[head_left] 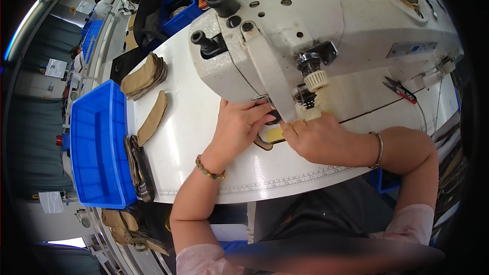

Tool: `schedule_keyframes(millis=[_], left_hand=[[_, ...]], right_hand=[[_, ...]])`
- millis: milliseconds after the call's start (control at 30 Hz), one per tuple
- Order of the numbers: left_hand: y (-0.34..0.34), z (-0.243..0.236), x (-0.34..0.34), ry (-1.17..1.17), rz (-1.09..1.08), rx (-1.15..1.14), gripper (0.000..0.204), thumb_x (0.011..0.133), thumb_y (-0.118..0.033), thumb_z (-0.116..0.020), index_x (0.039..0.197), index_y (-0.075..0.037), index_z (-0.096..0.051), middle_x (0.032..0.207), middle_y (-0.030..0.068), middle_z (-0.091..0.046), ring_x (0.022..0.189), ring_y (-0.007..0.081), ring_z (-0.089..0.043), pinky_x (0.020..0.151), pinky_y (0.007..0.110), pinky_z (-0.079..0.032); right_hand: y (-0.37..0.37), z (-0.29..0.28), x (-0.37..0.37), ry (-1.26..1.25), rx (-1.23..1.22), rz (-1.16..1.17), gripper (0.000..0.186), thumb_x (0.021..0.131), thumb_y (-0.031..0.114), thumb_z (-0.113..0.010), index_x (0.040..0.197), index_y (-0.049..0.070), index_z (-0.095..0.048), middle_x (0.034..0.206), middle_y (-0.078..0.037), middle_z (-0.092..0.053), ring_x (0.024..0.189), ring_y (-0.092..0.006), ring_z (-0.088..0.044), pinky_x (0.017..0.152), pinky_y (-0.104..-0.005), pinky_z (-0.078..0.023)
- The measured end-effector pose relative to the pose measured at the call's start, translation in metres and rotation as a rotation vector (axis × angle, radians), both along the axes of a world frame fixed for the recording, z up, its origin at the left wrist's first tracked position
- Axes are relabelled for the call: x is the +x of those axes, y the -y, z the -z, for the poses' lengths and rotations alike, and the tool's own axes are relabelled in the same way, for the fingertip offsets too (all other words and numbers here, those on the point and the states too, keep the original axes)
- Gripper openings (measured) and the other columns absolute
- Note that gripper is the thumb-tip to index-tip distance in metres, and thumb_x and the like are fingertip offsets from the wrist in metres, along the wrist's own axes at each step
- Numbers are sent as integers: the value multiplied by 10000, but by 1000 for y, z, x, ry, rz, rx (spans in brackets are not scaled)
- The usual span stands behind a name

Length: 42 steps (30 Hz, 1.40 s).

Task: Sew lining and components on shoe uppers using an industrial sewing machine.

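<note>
Both hands work under the head of a white sewing machine (275, 35), close to its needle area. My left hand (242, 122) has its fingers drawn together beside the presser foot, against something small and dark. A curved tan fabric piece (263, 144) with a dark edge pokes out between the hands, mostly hidden. My right hand (318, 137) is closed, its thumb and curled fingers at the edge of that piece. Next to its thumb shows a yellow patch (274, 134) on the machine bed. The machine head and my fingers hide the needle.
Left on the white table (188, 168) lie a stack of curved tan pieces (145, 77) and a single tan piece (153, 118). A blue bin (99, 147) stands at the table's left edge, beside dark folded pieces (138, 168). Red-handled thread snips (401, 90) lie at right.
</note>
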<state>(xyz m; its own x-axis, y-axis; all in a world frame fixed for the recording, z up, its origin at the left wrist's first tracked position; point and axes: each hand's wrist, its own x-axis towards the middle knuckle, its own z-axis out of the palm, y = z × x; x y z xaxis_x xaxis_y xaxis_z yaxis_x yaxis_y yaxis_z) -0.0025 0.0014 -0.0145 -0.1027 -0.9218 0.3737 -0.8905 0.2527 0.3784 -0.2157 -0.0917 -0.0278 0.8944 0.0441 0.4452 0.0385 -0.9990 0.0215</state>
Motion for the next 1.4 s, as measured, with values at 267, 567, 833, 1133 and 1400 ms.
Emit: schedule_keyframes(millis=[267,567,833,1133,1400], left_hand=[[0,6,3,-77,36,43,242,797,-35,-774,1038,-58,-768,851,101,-666,684,239,-615,623,334,-486],[-1,10,2,-120,36,41,239,788,-14,-767,1023,-56,-767,853,102,-675,692,239,-616,610,334,-482],[1,-5,-7,77,-3,20,214,768,-129,-794,982,-133,-786,870,37,-699,717,223,-646,646,353,-474],[6,-1,-3,103,-24,6,211,761,-118,-802,971,-127,-788,842,58,-705,711,245,-666,656,369,-515],[12,-1,1,95,-105,45,133,838,-159,-791,957,-100,-796,757,118,-723,621,247,-674,596,324,-529]], right_hand=[[-2,-2,1,-37,102,11,340,778,86,-651,1047,-120,-680,592,-67,-590,484,-172,-606,413,-327,-446],[-4,-2,4,-125,165,64,372,792,80,-630,1097,-129,-669,554,-61,-587,453,-196,-605,410,-341,-450],[-4,1,3,-91,143,15,390,807,83,-636,1127,-136,-668,513,-52,-562,414,-183,-572,383,-349,-431],[0,6,7,-75,97,47,433,732,105,-653,1112,-101,-685,521,-58,-570,427,-177,-579,400,-338,-433],[7,13,14,-25,111,106,448,724,120,-655,1136,-49,-705,516,-74,-586,448,-205,-601,421,-346,-455]])
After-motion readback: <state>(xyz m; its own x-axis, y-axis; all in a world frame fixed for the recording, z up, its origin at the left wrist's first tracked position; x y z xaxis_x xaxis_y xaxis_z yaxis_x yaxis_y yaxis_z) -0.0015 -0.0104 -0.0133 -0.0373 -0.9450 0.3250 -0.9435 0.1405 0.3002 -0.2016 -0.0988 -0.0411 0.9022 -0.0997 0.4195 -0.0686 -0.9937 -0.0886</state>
